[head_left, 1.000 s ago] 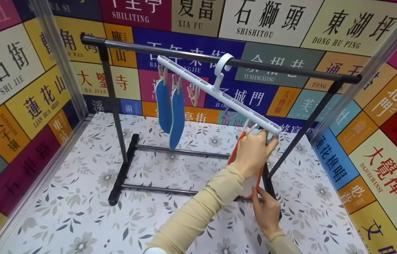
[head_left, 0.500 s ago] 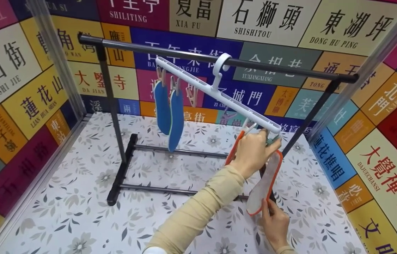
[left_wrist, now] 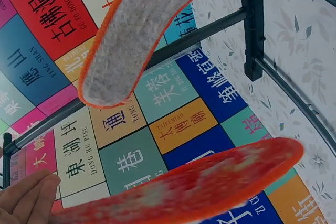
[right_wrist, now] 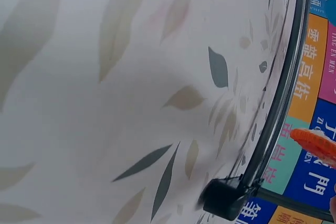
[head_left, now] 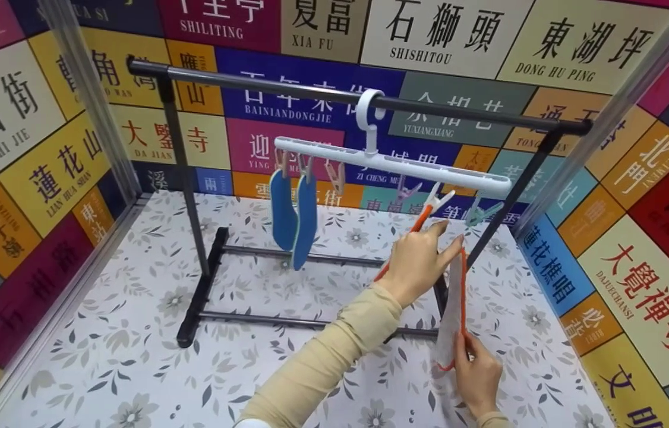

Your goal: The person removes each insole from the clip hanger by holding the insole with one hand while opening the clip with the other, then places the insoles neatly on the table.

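While in right hand point(head_left: 478, 374), 1 insole point(head_left: 454, 309) (wall sign point(head_left: 429, 34): "SHISHITOU").

I hold my left forearm point(head_left: 322, 356) out forward and to the right; my left hand point(head_left: 417, 261) is raised, thumb and forefinger parted. My right hand point(head_left: 480, 371) sits lower, thumb and fingers pinched.

A leafy surface point(right_wrist: 157, 98) dominates — dark bar point(right_wrist: 292, 77), orange insole point(right_wrist: 316, 144) at right.
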Action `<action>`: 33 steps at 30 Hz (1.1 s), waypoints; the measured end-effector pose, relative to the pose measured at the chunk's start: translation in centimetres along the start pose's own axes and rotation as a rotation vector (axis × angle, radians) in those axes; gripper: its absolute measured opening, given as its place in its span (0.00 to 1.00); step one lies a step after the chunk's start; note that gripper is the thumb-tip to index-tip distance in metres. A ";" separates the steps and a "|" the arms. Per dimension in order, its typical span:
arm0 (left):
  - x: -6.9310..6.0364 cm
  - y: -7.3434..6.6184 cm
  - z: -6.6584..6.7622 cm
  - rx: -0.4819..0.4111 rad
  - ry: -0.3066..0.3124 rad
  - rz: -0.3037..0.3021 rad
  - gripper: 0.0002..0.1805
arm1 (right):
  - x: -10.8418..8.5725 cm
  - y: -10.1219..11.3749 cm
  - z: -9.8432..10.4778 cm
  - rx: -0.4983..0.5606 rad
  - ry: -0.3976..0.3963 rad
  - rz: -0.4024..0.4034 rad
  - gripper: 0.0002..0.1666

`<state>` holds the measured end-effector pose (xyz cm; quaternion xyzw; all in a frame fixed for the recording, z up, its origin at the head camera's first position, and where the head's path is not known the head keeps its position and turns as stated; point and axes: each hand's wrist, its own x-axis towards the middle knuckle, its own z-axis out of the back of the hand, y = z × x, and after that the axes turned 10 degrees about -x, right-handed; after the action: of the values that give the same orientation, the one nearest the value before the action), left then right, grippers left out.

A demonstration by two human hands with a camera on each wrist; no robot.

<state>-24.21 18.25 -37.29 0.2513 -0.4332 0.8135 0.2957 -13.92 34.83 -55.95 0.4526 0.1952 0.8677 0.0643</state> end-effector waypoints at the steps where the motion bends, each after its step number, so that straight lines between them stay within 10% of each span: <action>1: -0.2 0.1 0.0 -0.009 0.001 0.000 0.22 | 0.0 -0.1 0.1 -0.004 0.003 -0.007 0.05; 20: -5.7 2.1 3.3 -0.187 -0.164 -0.109 0.14 | 0.3 -3.4 2.3 -0.062 -0.045 -0.099 0.05; 33: -9.1 4.6 5.0 -0.217 -0.176 0.046 0.15 | 0.3 -5.9 3.0 -0.185 -0.055 -0.083 0.07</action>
<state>-20.31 9.47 -43.46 0.2782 -0.5488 0.7431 0.2630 -12.09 41.14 -56.50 0.4600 0.1309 0.8658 0.1473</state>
